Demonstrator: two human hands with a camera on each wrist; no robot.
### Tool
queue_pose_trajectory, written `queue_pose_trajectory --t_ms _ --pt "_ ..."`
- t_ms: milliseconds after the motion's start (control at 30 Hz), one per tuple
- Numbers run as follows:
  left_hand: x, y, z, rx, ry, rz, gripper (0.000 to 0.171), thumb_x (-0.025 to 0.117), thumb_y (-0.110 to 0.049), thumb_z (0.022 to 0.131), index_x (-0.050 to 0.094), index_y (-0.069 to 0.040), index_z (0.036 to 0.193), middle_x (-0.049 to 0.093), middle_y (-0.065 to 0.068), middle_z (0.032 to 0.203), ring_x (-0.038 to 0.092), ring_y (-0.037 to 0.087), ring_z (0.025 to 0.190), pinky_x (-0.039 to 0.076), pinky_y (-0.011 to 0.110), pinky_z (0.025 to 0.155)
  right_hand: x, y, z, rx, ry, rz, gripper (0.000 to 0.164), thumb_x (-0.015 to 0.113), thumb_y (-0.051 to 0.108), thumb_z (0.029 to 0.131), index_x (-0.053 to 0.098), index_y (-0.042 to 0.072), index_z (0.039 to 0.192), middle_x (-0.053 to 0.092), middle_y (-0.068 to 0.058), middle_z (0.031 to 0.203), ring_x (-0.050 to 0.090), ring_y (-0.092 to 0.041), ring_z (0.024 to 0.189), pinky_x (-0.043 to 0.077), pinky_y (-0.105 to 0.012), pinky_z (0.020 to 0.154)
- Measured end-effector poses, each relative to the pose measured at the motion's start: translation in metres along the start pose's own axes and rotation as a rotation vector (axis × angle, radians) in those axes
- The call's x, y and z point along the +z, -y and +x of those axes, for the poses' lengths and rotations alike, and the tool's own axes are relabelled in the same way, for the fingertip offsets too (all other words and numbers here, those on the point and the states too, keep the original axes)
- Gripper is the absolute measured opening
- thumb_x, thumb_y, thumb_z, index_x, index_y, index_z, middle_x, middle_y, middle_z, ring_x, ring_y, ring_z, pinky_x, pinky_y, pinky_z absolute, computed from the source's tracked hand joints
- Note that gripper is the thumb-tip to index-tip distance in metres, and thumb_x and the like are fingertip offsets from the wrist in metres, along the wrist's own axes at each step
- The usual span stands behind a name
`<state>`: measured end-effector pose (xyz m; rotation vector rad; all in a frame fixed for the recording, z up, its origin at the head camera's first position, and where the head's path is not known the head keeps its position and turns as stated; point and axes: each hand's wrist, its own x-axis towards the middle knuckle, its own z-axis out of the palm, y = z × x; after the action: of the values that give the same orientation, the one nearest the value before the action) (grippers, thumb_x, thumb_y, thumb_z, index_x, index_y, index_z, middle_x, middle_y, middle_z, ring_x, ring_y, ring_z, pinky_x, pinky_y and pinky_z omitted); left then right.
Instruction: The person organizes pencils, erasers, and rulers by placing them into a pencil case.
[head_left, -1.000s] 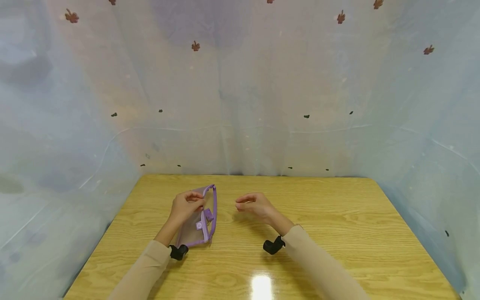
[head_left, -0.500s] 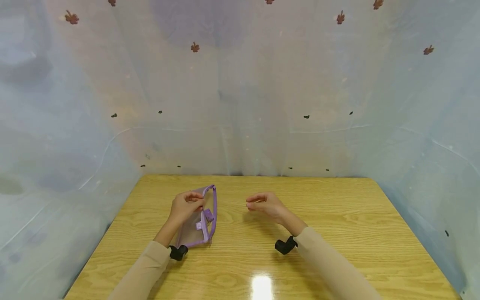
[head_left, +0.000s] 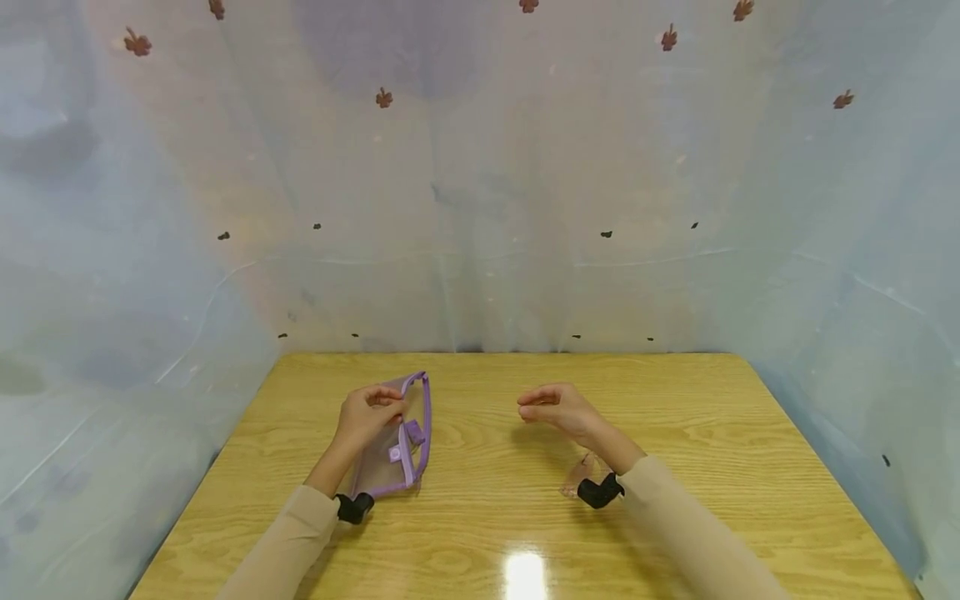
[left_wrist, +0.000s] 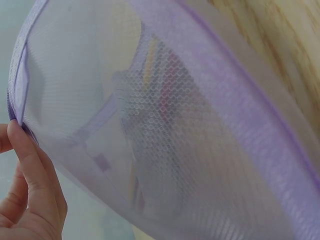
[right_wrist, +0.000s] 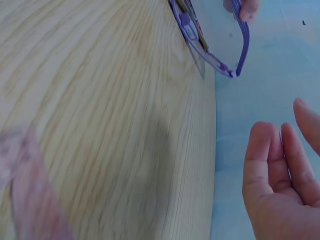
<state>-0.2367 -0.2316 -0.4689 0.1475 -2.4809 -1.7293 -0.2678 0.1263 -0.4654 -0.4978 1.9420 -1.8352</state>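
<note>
My left hand (head_left: 370,414) pinches the zippered rim of a see-through purple mesh pouch (head_left: 378,468), holding its mouth apart. The pouch leans on the left part of the table. Through the mesh (left_wrist: 150,120) in the left wrist view, blurred yellow and reddish strips show. In the right wrist view, the pouch's purple rim (right_wrist: 245,47) stands at the top under the left fingers. Right of the pouch, my right hand (head_left: 564,410) hovers with gently bent fingers and a separate thumb, holding nothing. A pinkish, partly see-through thing (head_left: 576,477) lies beside its wrist, blurred in the right wrist view.
The wood-grain table (head_left: 480,517) stretches out to both sides. Behind it and along its sides hangs a pale patterned sheet (head_left: 480,200). Each wrist wears a black camera mount, the right mount (head_left: 600,492) being close over the pinkish thing.
My right hand has moved right, away from the pouch. The pinkish thing has come into sight beside its wrist. The left hand keeps its pinch on the rim.
</note>
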Motion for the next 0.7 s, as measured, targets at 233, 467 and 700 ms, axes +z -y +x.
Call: queue_pose_trajectory --t_ms 233,467,700 --pt "0.001 0.001 0.0 0.005 -0.007 0.001 0.017 0.075 -0.007 0.087 0.071 0.003 0.1 0.071 0.01 0.085 0.071 0.018 0.069 0.062 0.031 0.067 -0.014 0.001 -0.014 0.012 0.006 -0.073 0.048 0.069 0.012 0.095 0.053 -0.017 0.129 0.052 -0.035 0.131 0.064 -0.025 0.108 0.048 -0.048 0.104" --pt "0.0 0.001 -0.002 0.008 -0.004 -0.004 0.02 0.076 -0.007 0.087 0.071 0.005 0.102 0.071 0.012 0.087 0.071 0.018 0.07 0.062 0.029 0.066 -0.03 -0.004 -0.024 0.0 0.017 -0.142 0.043 0.069 0.012 0.095 0.057 -0.015 0.126 0.057 -0.033 0.127 0.064 -0.032 0.109 0.048 -0.051 0.102" --pt "0.001 0.001 -0.002 -0.006 -0.003 -0.011 0.021 0.075 -0.008 0.088 0.07 0.005 0.104 0.07 0.016 0.092 0.071 0.02 0.074 0.062 0.035 0.071 -0.042 -0.003 -0.033 -0.024 0.032 -0.213 0.041 0.068 0.004 0.094 0.055 -0.02 0.125 0.059 -0.037 0.118 0.063 -0.041 0.107 0.047 -0.059 0.098"
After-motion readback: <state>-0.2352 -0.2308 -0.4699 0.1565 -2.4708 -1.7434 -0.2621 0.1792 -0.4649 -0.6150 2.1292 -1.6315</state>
